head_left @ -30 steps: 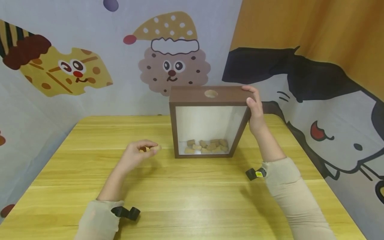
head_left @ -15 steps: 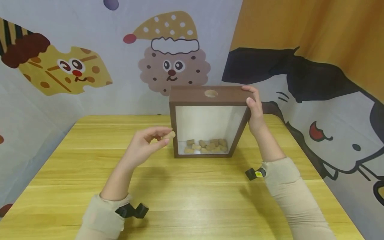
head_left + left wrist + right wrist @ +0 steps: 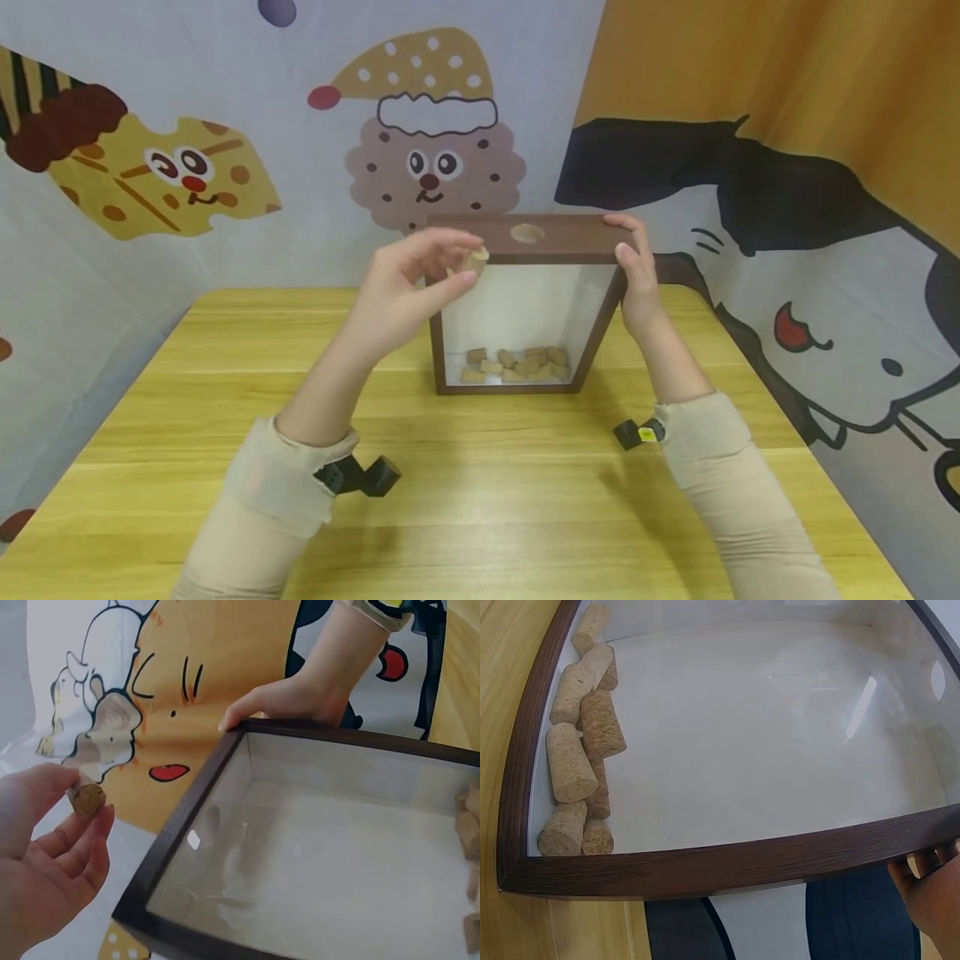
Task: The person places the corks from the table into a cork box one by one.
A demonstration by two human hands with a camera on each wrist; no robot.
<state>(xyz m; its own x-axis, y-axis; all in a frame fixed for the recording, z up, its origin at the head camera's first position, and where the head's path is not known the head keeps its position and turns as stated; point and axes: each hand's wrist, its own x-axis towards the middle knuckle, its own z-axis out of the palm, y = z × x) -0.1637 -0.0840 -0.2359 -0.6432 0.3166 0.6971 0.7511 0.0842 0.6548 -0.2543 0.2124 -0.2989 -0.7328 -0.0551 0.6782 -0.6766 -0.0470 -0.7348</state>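
Observation:
A dark brown framed box [image 3: 433, 333] with a clear front stands upright on the table, a round hole [image 3: 528, 234] in its top. Several corks [image 3: 571, 761] lie piled along its bottom inside. Between thumb and fingertips my left hand [image 3: 401, 287] pinches a single cork [image 3: 88, 798], in front of the box's upper left corner and left of the hole. My right hand [image 3: 639, 279] grips the top right corner of the frame, thumb at the front edge and fingers over the top. In the right wrist view only part of that hand shows.
The box stands on a yellow wood-grain table [image 3: 480, 500], toward its far side. Behind it hangs a cloth backdrop [image 3: 300, 250] printed with cartoon figures. A small black camera [image 3: 360, 475] sits on the left wrist, another black camera [image 3: 637, 434] on the right.
My left hand has risen from low over the table at the box's left to the level of its top, moving right and carrying the cork. The right hand and box stay put.

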